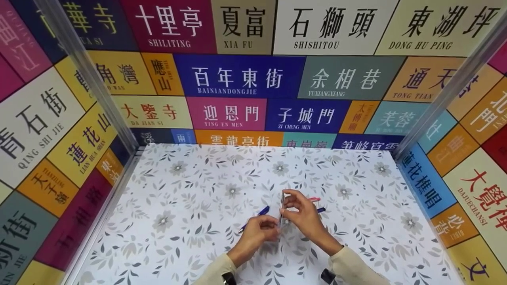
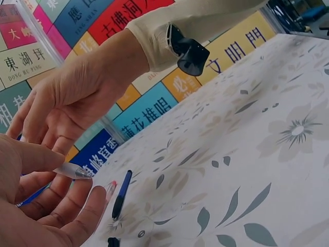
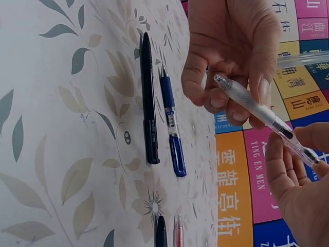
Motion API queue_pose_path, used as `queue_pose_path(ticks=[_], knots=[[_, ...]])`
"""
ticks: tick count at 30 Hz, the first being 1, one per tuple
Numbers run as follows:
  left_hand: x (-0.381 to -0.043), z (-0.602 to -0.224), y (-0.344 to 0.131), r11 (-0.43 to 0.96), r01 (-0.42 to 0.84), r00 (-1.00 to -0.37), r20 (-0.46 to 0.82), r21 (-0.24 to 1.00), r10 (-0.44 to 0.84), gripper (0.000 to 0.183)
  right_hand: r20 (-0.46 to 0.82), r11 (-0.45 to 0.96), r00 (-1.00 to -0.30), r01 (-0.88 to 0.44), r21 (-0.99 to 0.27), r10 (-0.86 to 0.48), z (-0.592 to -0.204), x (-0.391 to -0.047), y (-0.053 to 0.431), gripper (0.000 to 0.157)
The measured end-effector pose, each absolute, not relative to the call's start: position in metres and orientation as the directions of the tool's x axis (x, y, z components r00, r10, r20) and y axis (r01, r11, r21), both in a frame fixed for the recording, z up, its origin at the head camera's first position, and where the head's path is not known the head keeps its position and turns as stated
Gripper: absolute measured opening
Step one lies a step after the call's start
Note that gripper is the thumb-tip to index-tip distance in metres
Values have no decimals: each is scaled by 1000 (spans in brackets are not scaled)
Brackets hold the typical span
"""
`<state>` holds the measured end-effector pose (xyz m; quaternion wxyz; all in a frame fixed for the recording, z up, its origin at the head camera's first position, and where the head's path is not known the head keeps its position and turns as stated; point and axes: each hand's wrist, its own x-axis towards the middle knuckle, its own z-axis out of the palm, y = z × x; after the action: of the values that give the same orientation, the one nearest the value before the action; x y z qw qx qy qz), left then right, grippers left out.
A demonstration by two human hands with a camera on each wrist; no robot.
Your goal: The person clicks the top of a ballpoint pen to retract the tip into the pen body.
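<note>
Both hands hold one clear pen [image 1: 282, 204] above the patterned tabletop. It has a frosted white grip and a see-through barrel, as the right wrist view shows the white grip [image 3: 252, 105]. My left hand [image 1: 257, 233] pinches the grip near the writing tip, thumb against it. My right hand [image 1: 303, 211] holds the barrel's other end between thumb and fingers. In the left wrist view the pen's tip [image 2: 79, 172] sticks out past the left thumb, with the right hand [image 2: 77, 103] behind.
Left of the hands lie a black pen [image 3: 149, 103] and a blue pen [image 3: 172, 118]. A pink pen [image 1: 314, 199] and a dark blue pen [image 1: 321, 210] lie at the right hand's far side. Sign-covered walls [image 1: 237, 75] enclose the flowered tabletop [image 1: 190, 253].
</note>
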<state>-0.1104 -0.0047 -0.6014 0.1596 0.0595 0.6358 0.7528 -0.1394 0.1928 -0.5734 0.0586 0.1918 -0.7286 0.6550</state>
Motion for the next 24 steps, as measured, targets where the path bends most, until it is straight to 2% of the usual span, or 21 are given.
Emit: queue_pose_path(ticks=[8,18,24], knots=[[-113,-601,-9,-47,-76,-956,-59,996,289,20,253,50,-950,-266,-963,-183,-571,-139,191,54],[-117,-601,-17,125,68,-973,38,990,229,17,282,55,-946,-294,-954,-160,-575,-139,192,48],[-122,-603,-26,207,147,-977,110,967,182,17,218,73,-968,-228,-971,-123,-576,-138,193,50]])
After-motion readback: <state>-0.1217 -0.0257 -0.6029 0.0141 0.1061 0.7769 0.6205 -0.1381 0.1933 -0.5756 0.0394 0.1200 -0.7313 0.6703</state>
